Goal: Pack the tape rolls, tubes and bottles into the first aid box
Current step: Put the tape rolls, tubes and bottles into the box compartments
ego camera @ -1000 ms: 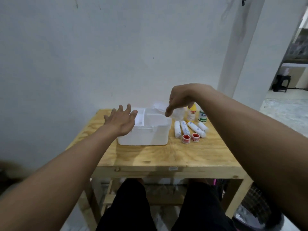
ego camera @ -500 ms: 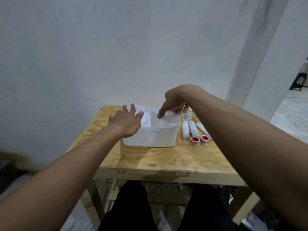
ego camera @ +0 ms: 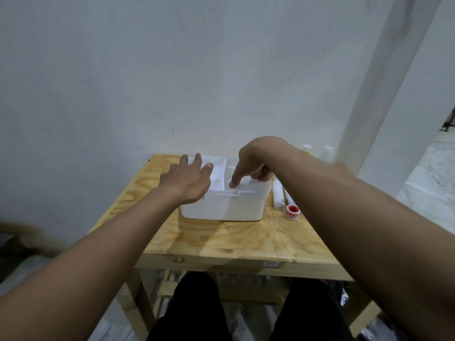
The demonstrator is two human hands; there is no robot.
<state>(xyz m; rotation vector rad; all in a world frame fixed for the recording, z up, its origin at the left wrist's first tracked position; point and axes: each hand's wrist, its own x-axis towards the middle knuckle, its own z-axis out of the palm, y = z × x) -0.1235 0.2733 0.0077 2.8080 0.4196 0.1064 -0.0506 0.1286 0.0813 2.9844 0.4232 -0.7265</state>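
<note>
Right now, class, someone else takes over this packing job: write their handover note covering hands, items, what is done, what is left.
Left hand: open, over the white plastic first aid box's left rim.
Right hand: forefinger down in the box's right compartment, other fingers curled; a hold is unclear.
White tubes and a red-and-white tape roll lie on the wooden table right of the box; white-capped bottles stand farther back.
Done: box open. Left: pack everything.

My right arm (ego camera: 344, 205) hides most tubes (ego camera: 277, 195) right of centre, bottles (ego camera: 307, 148) blurred to pale caps behind it, whether my right hand (ego camera: 251, 166) holds anything unclear
</note>
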